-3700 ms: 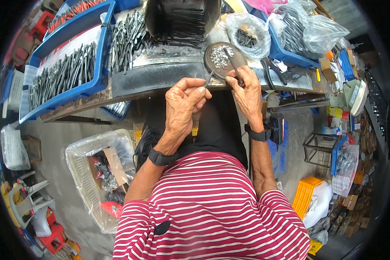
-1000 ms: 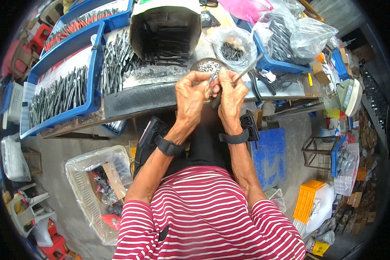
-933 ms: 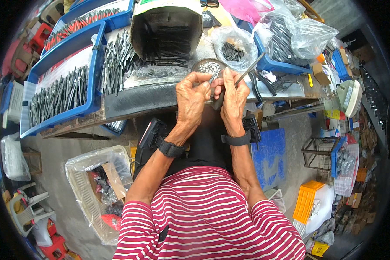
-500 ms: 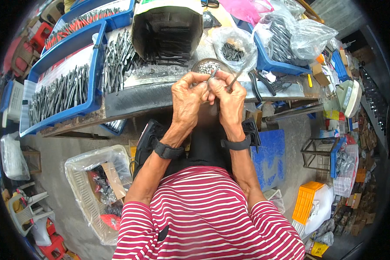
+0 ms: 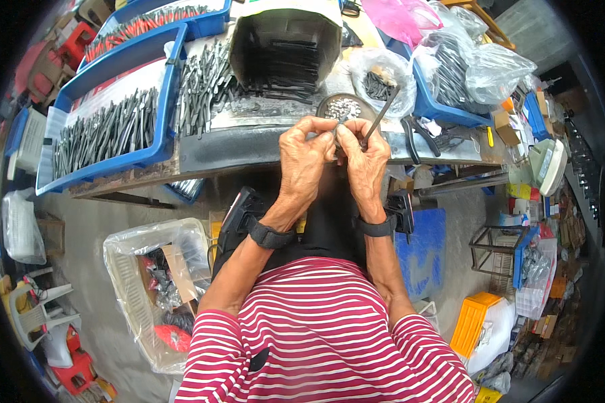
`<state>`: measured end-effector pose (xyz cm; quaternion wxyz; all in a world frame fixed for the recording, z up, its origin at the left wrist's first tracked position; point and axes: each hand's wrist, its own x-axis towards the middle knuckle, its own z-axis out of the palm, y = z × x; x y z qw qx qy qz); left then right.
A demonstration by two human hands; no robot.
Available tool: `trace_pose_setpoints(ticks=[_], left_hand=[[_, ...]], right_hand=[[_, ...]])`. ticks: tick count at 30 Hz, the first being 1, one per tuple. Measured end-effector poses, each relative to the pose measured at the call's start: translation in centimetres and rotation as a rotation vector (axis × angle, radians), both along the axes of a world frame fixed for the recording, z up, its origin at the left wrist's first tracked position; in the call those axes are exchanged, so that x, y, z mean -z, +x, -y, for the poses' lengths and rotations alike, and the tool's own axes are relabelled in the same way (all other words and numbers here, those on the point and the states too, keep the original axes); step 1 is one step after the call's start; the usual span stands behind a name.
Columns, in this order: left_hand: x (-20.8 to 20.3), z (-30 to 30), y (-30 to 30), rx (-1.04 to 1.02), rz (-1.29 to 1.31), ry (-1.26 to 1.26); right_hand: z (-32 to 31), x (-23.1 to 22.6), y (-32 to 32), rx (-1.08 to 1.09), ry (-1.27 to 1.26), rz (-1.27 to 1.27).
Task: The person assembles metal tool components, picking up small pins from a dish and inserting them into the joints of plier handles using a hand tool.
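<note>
At the bench's front edge both my hands meet, fingertips pinched around a small grey piece (image 5: 341, 123) that they mostly hide. My left hand (image 5: 304, 160) is closed on it with thumb and forefinger. Closed too, my right hand (image 5: 366, 163) touches the same spot. A thin dark rod (image 5: 386, 109) sticks up and to the right from between its fingers. Just beyond my fingertips stands a round dish (image 5: 322, 106) of small silvery parts. Behind it, a clear plastic bag (image 5: 400, 66) holds short dark pieces.
Blue trays (image 5: 166, 111) of dark metal strips stand at left, beside a loose pile of strips (image 5: 205, 87). An open box (image 5: 286, 30) lies at the back. Black-handled pliers (image 5: 411, 141) rest right of my hands. A plastic-lined basket (image 5: 124, 282) sits on the floor.
The bench and hands appear shifted slightly right and my hands lower in the picture. The rod in my right hand now stands up longer and clearer. Both hands keep their pinch.
</note>
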<state>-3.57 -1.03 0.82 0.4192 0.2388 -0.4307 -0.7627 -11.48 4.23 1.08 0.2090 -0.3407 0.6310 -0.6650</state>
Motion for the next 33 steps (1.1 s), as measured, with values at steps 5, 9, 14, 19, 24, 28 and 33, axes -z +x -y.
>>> trace_pose_setpoints(ticks=[5, 9, 14, 19, 24, 28, 33], left_hand=[[0.7, -0.1, 0.0, -0.017, -0.043, 0.002], [0.7, -0.2, 0.0, -0.010, -0.061, 0.042], [0.4, -0.2, 0.5, -0.043, -0.018, 0.010], [0.7, 0.4, 1.3, -0.047, -0.045, -0.021], [1.0, 2.5, 3.4, -0.134, 0.041, -0.147], [0.4, 5.4, 5.5, -0.382, 0.188, -0.311], [1.0, 10.3, 6.9, -0.766, 0.626, -0.784]], right_hand=[[0.7, 2.1, -0.5, 0.089, 0.016, -0.461], [0.9, 2.4, -0.5, 0.159, 0.066, -0.593], [1.4, 1.1, 0.8, 0.149, 0.067, -0.564], [1.7, 0.9, 1.0, 0.004, 0.036, -0.342], [1.2, -0.2, 1.3, -0.104, 0.078, -0.086], [0.4, -0.5, 0.6, -0.108, 0.012, -0.039], [-0.3, -0.4, 0.5, -0.096, 0.028, 0.004]])
